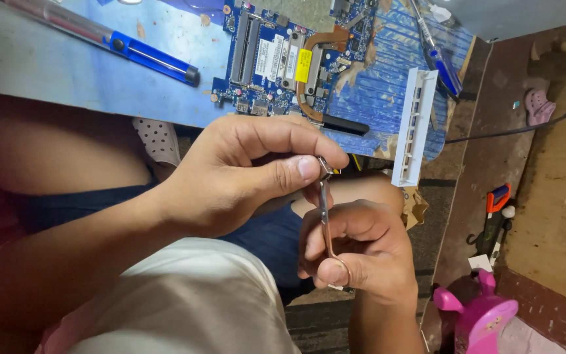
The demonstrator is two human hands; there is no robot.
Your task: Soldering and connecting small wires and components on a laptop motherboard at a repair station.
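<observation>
My left hand (244,174) and my right hand (355,252) hold a thin copper heat pipe (325,216) between them, below the table's near edge. The thumb and forefinger of my left hand pinch the small metal bracket at its upper end. My right hand has its fingers closed around the lower end. The pipe stands roughly upright between the two hands, over my lap.
A blue circuit board (283,56) with a copper heat pipe lies on the blue table (47,65). A blue-handled screwdriver (145,56) lies left of it. A white plastic strip (414,128) and another blue tool (441,62) lie on the right. On the floor are a pink toy (483,314), an orange-and-black tool (496,216) and a black cable (525,128).
</observation>
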